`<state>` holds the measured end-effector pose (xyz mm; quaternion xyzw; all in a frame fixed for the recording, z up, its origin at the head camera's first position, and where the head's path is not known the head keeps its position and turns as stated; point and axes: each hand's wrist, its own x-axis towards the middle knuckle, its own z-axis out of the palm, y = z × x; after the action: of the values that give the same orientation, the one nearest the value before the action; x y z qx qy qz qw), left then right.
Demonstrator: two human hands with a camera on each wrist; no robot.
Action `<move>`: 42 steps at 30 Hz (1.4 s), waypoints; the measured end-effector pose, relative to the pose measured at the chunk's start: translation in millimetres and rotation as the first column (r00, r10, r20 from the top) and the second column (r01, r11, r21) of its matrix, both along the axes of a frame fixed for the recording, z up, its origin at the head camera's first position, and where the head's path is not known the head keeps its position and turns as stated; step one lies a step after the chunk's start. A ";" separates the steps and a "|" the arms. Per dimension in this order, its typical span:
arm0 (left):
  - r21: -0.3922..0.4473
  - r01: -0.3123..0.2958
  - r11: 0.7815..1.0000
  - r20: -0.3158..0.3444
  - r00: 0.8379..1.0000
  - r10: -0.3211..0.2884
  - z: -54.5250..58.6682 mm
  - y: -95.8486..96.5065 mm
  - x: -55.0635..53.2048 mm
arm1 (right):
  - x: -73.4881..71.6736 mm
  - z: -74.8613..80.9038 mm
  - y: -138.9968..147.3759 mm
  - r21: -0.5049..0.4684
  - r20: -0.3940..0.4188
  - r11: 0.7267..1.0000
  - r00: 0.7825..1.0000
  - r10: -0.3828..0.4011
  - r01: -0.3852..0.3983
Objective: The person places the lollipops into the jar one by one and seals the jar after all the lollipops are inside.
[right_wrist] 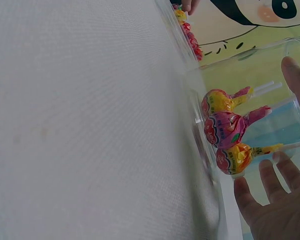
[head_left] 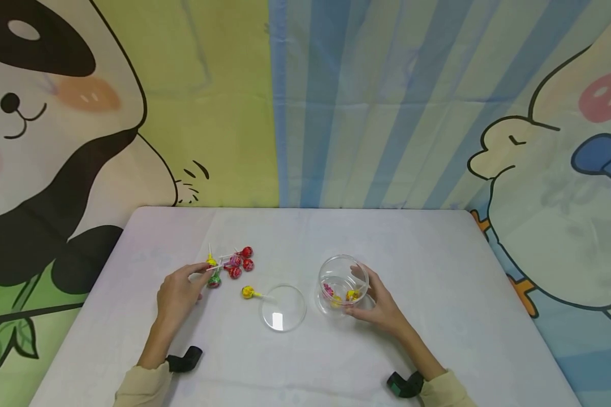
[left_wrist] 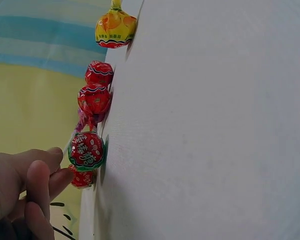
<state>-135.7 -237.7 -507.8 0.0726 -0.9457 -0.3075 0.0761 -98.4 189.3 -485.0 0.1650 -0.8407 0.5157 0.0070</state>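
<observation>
My left hand (head_left: 180, 294) reaches into a loose group of wrapped lollipops (head_left: 235, 272) on the table. Its thumb and fingertips pinch a white stick that appears to lead to a purple-pink lollipop (head_left: 236, 260). In the left wrist view, a green-and-red lollipop (left_wrist: 86, 151) sits just beyond the fingertips. My right hand (head_left: 379, 302) holds a clear round jar (head_left: 331, 273) from its right side, thumb and fingers curved about the wall. Inside it, the right wrist view shows a pink lollipop (right_wrist: 225, 130) between two yellow ones, sticks pointing towards the jar's mouth.
A clear round lid (head_left: 285, 297) lies flat between the hands. Beside it is a single yellow lollipop (head_left: 248, 292), its stick reaching the lid's edge. Everything stands on a white-covered table (head_left: 285, 367), with a cartoon-printed curtain (head_left: 336, 113) behind the far edge.
</observation>
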 end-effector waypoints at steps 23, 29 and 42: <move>0.338 0.305 0.890 -0.456 0.881 -0.129 27.8 40.8 -6.3 | 0.7 1.2 -0.5 0.004 0.011 1.000 1.000 -0.004 0.004; 0.447 0.392 0.804 -0.476 0.865 -0.158 52.7 74.3 -0.7 | 0.4 1.0 0.0 0.004 0.017 1.000 1.000 -0.005 0.005; 0.363 0.709 0.604 -0.582 0.679 -0.447 70.4 158.1 9.3 | 0.1 -0.7 1.0 -0.017 0.016 1.000 1.000 0.004 -0.004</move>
<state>-126.3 -79.5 -437.4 -0.2981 -0.7371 -0.5870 0.1526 -98.3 190.2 -485.7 0.1626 -0.8360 0.5240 0.0004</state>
